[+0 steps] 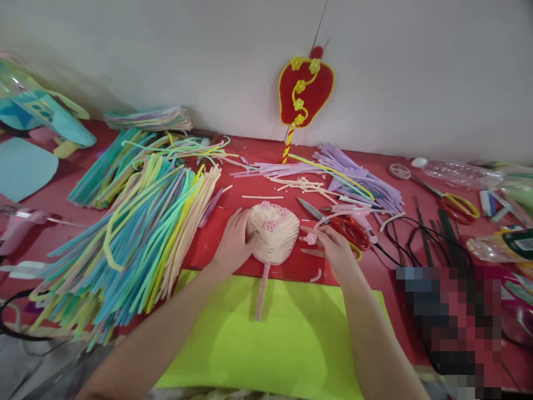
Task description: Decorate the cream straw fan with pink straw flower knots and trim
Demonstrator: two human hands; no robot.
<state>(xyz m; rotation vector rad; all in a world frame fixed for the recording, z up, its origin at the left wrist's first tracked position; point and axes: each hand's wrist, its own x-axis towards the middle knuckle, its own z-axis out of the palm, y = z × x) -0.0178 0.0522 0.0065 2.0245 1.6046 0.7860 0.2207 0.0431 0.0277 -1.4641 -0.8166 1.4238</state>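
Observation:
A cream hand fan [272, 239] made of pipe cleaners lies flat, with a pink rim, a pink handle and small pink flowers on its upper part. My left hand [235, 243] grips its left edge, the thumb over the face and the fingers along the side. Just right of the fan, my right hand [334, 248] pinches a small pink pipe-cleaner flower [310, 238] with a curved stem rising from it. Beneath the fan's handle is a yellow-green sheet [258, 344]. Red-handled scissors [347, 230] lie just behind my right hand.
Multicoloured pipe cleaners [145, 239] are heaped at left, purple ones [362, 178] at back right. A red fan [307, 91] stands against the wall. A pink glue gun [364, 218] with a black cord, more scissors [458, 205] and a plastic bottle [462, 172] lie right.

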